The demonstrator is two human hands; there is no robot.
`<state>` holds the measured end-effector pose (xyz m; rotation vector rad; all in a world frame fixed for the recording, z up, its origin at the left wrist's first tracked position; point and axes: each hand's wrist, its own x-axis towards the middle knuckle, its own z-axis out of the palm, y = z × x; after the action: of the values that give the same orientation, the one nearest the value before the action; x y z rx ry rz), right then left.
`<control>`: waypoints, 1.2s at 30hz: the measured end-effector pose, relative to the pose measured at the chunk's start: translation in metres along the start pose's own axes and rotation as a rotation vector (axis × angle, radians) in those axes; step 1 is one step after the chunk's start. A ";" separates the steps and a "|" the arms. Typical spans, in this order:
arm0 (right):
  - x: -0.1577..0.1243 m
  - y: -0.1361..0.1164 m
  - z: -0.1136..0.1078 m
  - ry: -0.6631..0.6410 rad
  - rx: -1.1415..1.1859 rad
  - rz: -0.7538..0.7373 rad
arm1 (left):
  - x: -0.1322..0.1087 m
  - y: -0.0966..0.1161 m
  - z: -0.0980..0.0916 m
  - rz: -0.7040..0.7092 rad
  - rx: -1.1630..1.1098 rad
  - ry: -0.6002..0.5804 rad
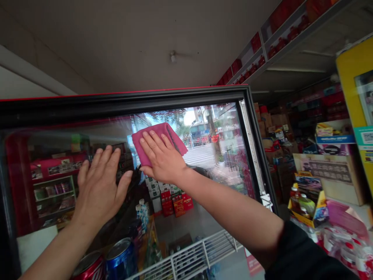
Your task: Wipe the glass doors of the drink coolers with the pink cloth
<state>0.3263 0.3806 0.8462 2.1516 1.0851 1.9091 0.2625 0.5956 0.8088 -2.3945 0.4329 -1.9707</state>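
A glass door [224, 155] in a black frame fills the middle of the view, with a street reflected in it. My right hand [160, 157] lies spread over a pink cloth [142, 151], pressing it flat on the glass; the cloth's right corner is folded over. To the left, my left hand [100, 184] rests against the glass with its fingers apart and nothing in it.
Below the hands are a white wire rack [204, 252], a blue can [121, 256] and a red can [89, 266]. Cartons and bottles [305, 204] stand at the right, beside a yellow panel [349, 81]. Shelves [279, 39] hang at the upper right.
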 end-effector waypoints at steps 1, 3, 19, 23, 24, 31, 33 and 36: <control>-0.003 0.006 -0.002 0.001 -0.006 0.006 | 0.002 0.004 0.002 -0.001 -0.002 -0.004; -0.009 0.018 -0.007 -0.001 -0.015 0.025 | 0.004 0.012 0.006 -0.001 -0.006 -0.011; -0.083 0.142 -0.047 -0.079 -0.077 0.189 | 0.026 0.096 0.041 0.020 -0.046 -0.066; -0.096 0.168 -0.055 -0.077 -0.117 0.229 | 0.030 0.114 0.047 0.022 -0.042 -0.059; -0.100 0.174 -0.056 -0.077 -0.125 0.242 | 0.031 0.119 0.048 0.023 -0.040 -0.060; -0.129 0.209 -0.064 -0.085 -0.131 0.326 | 0.035 0.151 0.058 0.014 -0.037 -0.077; -0.137 0.216 -0.067 -0.090 -0.133 0.345 | 0.036 0.158 0.061 0.014 -0.043 -0.079; -0.146 0.220 -0.071 -0.104 -0.130 0.348 | 0.032 0.166 0.064 -0.002 -0.057 -0.084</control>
<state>0.3652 0.1094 0.8458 2.4592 0.5802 1.9025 0.2959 0.4183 0.7964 -2.5015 0.4905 -1.8756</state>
